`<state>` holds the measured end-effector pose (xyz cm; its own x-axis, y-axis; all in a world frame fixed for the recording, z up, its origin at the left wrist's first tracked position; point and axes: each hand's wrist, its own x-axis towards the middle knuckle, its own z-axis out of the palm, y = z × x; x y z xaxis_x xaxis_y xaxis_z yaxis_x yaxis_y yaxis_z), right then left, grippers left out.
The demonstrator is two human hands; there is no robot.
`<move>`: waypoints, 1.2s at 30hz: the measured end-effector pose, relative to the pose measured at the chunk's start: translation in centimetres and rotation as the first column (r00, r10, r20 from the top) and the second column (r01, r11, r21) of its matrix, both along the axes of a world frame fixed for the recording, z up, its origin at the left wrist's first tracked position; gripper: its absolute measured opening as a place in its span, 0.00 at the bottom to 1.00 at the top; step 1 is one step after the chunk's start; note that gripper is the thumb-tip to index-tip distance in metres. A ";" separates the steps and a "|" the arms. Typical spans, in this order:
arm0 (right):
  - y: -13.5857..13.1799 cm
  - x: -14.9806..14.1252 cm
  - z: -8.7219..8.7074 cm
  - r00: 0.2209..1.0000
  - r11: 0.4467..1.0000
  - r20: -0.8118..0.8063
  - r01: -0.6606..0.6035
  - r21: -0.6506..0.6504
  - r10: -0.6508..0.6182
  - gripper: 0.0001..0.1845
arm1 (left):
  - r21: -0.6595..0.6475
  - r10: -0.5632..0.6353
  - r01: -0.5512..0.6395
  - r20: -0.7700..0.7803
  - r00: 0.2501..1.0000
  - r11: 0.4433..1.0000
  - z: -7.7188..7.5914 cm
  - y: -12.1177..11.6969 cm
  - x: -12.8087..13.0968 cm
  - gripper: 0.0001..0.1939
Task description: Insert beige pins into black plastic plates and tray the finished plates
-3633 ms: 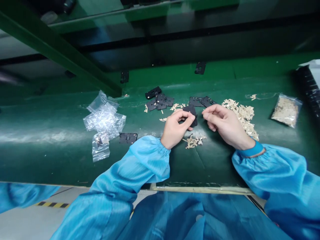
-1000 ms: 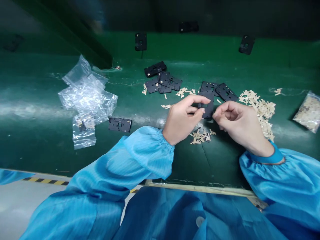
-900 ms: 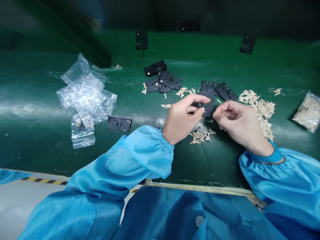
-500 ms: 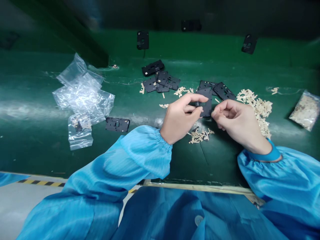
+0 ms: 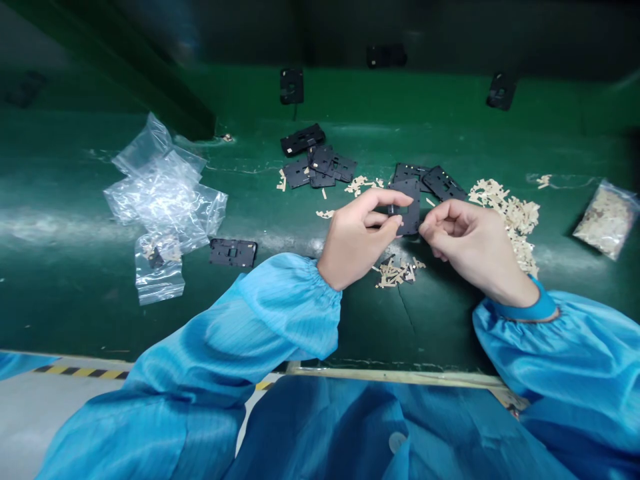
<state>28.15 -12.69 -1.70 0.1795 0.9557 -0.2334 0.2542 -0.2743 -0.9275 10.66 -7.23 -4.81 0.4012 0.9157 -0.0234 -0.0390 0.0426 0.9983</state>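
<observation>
Between the thumb and fingers of my left hand (image 5: pixel 357 237) is a flat black plastic plate (image 5: pixel 411 212) with a cut-out, held up off the table. My right hand (image 5: pixel 463 243) is closed in a pinch at the plate's lower right edge; whatever its fingertips hold is too small to make out. Just below the hands lies a small heap of beige and dark strips (image 5: pixel 397 272). Behind the held plate rest two similar black plates (image 5: pixel 444 183). A larger pile of beige pieces (image 5: pixel 510 208) is partly hidden by my right hand.
Several black plates (image 5: pixel 320 160) are stacked further left, and a single plate (image 5: pixel 233 253) lies near my left sleeve. Clear plastic bags (image 5: pixel 167 193) are heaped at the left. At the right is a bag of beige pieces (image 5: pixel 607 220). A green post (image 5: pixel 165 87) stands at the back left.
The view has shifted slightly. Both hands keep nearly the same pose around the black plate, and nothing is visibly taken up or let go.
</observation>
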 end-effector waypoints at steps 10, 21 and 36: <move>-0.1 0.2 -0.2 0.999 1.000 -0.033 0.002 0.003 -0.002 0.05 | 0.001 0.007 -0.007 -0.013 1.000 1.000 0.2 0.1 0.0 0.12; -0.2 0.3 -0.2 0.999 1.000 -0.049 -0.024 -0.012 0.023 0.06 | -0.037 0.002 -0.001 0.028 1.000 0.999 0.3 0.2 -0.1 0.12; -0.3 0.1 -0.4 0.967 0.996 -0.246 -0.049 0.072 0.066 0.08 | -0.076 0.040 -0.033 0.093 0.995 0.997 0.3 0.5 -0.5 0.12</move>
<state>28.29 -13.03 -2.13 0.0681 0.9773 -0.2005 0.0273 -0.2027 -0.9789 10.17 -6.77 -4.47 0.3715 0.9268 -0.0556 -0.1357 0.1134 0.9842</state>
